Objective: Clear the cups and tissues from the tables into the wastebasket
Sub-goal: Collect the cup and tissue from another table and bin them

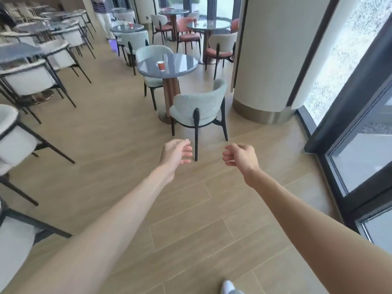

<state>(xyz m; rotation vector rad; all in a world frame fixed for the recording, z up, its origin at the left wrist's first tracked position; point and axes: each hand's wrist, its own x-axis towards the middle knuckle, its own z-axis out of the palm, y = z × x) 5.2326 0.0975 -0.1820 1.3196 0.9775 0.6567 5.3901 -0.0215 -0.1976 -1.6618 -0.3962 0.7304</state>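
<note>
A red paper cup (pixel 161 66) stands on the nearest round grey table (pixel 182 64), well ahead of me. A second red cup (pixel 130 24) sits on a farther round table (pixel 121 29). Something small and red (pixel 195 23) shows on a glass-topped table (pixel 218 25) at the back right; it is too blurred to name. My left hand (pixel 177 154) and my right hand (pixel 239 155) are stretched out over the floor, both loosely curled and holding nothing. I see no tissues. A purple translucent bin-like object (pixel 112 43) stands on the floor far back.
A pale green chair (pixel 199 107) stands between me and the nearest table. White chairs with black frames (pixel 31 79) line the left side. A wide white column (pixel 269 56) and dark-framed windows (pixel 347 115) close off the right. A person (pixel 101 15) stands far back.
</note>
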